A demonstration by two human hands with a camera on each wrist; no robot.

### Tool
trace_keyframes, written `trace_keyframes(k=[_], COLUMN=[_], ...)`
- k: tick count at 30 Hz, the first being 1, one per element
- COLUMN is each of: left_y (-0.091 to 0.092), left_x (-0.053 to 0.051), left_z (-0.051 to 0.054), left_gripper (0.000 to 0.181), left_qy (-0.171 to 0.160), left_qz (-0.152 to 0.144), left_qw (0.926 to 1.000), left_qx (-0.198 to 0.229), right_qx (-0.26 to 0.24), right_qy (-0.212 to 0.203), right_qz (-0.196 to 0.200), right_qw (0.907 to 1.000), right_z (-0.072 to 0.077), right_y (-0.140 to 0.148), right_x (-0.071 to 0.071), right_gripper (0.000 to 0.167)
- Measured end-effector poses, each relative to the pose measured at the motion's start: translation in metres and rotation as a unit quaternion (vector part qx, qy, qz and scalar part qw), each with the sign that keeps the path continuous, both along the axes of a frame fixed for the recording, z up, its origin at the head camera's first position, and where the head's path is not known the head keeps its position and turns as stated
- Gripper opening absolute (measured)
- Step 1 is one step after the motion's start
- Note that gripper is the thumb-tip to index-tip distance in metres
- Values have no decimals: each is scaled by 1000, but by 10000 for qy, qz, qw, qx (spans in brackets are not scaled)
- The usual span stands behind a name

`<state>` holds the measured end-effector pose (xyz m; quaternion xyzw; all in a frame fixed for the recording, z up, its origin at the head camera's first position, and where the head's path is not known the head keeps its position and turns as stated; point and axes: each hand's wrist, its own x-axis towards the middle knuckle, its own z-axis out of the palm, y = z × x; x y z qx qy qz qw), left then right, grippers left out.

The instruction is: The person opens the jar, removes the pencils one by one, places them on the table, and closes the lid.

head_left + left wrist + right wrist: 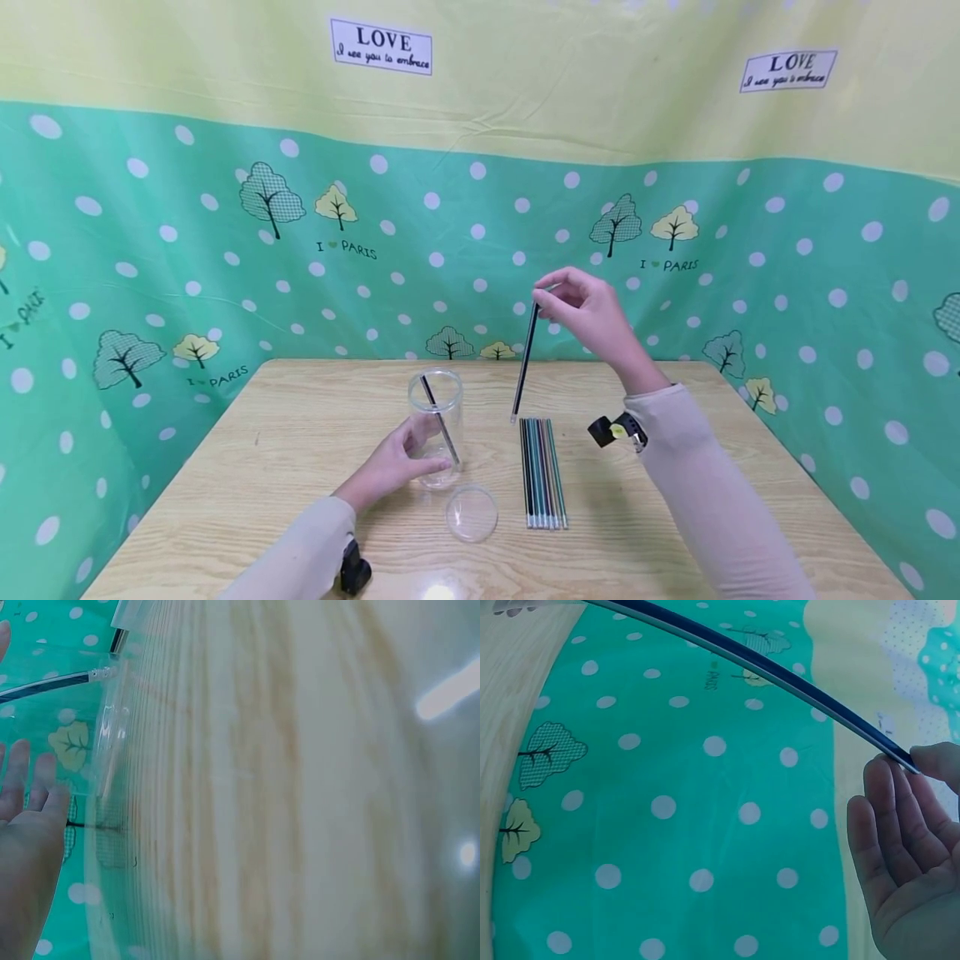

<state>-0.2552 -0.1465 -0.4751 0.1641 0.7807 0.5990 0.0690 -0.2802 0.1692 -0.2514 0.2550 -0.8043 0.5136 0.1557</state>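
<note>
My left hand [397, 462] grips a clear plastic jar [454, 429] low on its side, thumb in front; the jar stands upright on the table. Inside it one dark pencil [439, 417] leans diagonally; its silver ferrule end shows low down through the wall in the left wrist view. To the right and higher up, my right hand [588, 312] pinches another dark pencil [527, 358] by its upper end between thumb and fingertips. That pencil hangs slightly tilted, ferrule end down, apart from the jar. Below it, several pencils [542, 471] lie side by side in a row.
A round clear lid [471, 514] lies on the wooden table [300, 450] in front of the jar, left of the pencil row. Behind and at both sides hangs a green and yellow patterned cloth [480, 275]. Each wrist wears a small black camera.
</note>
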Motion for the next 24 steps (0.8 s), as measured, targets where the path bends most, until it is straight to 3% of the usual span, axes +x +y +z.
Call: trace_keyframes(k=[10,24], left_y=[0,0], left_x=[1,1], left_z=[1,0], left_gripper=[81,77], left_qy=[23,14], left_qz=[-36,26], left_qw=[10000,10000], left_qx=[-2,-20], right_qx=[119,442], right_qy=[-854,-2121], right_qz=[-258,-358], right_qw=[9959,9756], right_z=[-29,-101], right_y=[22,44], right_x=[-18,-46], right_gripper=[36,38])
